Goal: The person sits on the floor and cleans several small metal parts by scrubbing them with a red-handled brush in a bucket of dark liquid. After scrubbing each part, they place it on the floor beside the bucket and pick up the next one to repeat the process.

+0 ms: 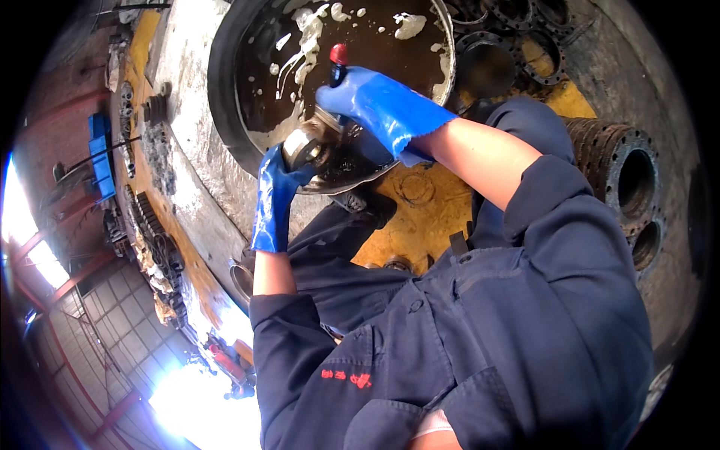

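Both my hands wear blue rubber gloves and work over a large round basin (222, 97) of dark, foamy liquid. At the basin's near left rim, my left hand (279, 184) has its fingers closed around a shiny, rounded metal part (300, 145) with a dark opening in its side. My right hand (360, 97) grips a brush (338, 56) by its black handle with a red end. The brush's lower end is against or just beside the metal part; glove and part hide its bristles.
Dark flanged metal rings (540, 56) lie at the far right, and thick flanged cylinders (634, 176) sit beside my right arm. Greasy machine parts (154, 240) line the left side, near a blue box (101, 154). Yellow flooring (416, 217) shows below the basin.
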`<act>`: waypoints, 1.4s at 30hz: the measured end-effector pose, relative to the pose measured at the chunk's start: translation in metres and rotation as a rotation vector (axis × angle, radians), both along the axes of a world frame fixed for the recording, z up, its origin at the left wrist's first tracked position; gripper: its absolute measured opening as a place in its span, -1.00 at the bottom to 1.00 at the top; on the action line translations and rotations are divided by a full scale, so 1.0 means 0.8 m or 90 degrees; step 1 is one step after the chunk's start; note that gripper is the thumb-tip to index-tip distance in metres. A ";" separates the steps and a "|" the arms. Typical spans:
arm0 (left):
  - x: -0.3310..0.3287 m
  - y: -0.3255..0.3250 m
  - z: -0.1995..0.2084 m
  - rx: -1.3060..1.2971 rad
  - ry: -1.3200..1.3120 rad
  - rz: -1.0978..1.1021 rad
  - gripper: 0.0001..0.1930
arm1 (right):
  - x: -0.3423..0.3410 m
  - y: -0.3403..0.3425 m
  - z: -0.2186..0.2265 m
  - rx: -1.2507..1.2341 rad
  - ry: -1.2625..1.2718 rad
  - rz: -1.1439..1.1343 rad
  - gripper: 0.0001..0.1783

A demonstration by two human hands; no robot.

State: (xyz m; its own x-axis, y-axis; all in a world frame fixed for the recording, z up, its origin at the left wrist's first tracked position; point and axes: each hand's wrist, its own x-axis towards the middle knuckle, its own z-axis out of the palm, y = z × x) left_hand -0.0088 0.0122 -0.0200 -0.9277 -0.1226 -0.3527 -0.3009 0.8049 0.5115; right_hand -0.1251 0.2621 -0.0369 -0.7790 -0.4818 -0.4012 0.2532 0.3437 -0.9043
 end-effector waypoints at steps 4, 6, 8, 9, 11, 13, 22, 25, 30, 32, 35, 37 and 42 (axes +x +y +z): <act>-0.043 0.031 0.030 -0.162 -0.140 -0.043 -0.18 | 0.028 0.026 -0.020 -0.057 -0.013 -0.006 -0.56; -0.080 0.070 0.046 -0.300 -0.197 -0.188 -0.24 | 0.034 0.036 -0.034 -0.074 0.084 0.033 -0.57; -0.101 0.086 0.028 -0.397 -0.187 -0.307 -0.37 | 0.031 0.033 -0.038 -0.071 0.051 0.033 -0.58; -0.100 0.083 0.017 -0.411 -0.174 -0.327 -0.46 | 0.027 0.024 -0.029 -0.088 -0.048 0.017 -0.58; -0.104 0.076 0.003 -0.398 -0.128 -0.363 -0.62 | 0.015 0.006 -0.029 0.074 -0.014 0.027 -0.56; -0.112 0.090 0.007 -0.428 -0.214 -0.333 -0.67 | 0.007 0.003 -0.023 0.182 0.012 0.027 -0.54; 0.012 -0.010 -0.035 0.030 0.094 0.018 -0.37 | 0.002 0.043 0.037 -0.215 -0.066 -0.027 -0.49; 0.005 -0.005 -0.043 -0.087 0.136 -0.084 -0.38 | 0.002 0.005 0.029 -0.143 -0.069 0.012 -0.48; 0.002 -0.033 -0.062 -0.077 0.094 -0.124 -0.42 | 0.017 -0.035 0.041 -0.042 -0.027 0.061 -0.46; -0.001 -0.018 -0.044 -0.056 0.086 -0.082 -0.40 | -0.006 -0.022 0.023 0.005 -0.054 0.059 -0.45; 0.001 -0.010 -0.018 -0.163 0.049 -0.105 -0.33 | -0.004 0.001 0.014 0.027 -0.080 0.005 -0.53; -0.030 0.031 0.013 -0.249 -0.039 -0.154 -0.35 | -0.002 0.016 -0.021 0.022 -0.076 -0.006 -0.49; -0.063 0.063 -0.017 -0.540 -0.124 -0.266 -0.65 | 0.017 -0.001 -0.010 0.225 0.063 0.024 -0.57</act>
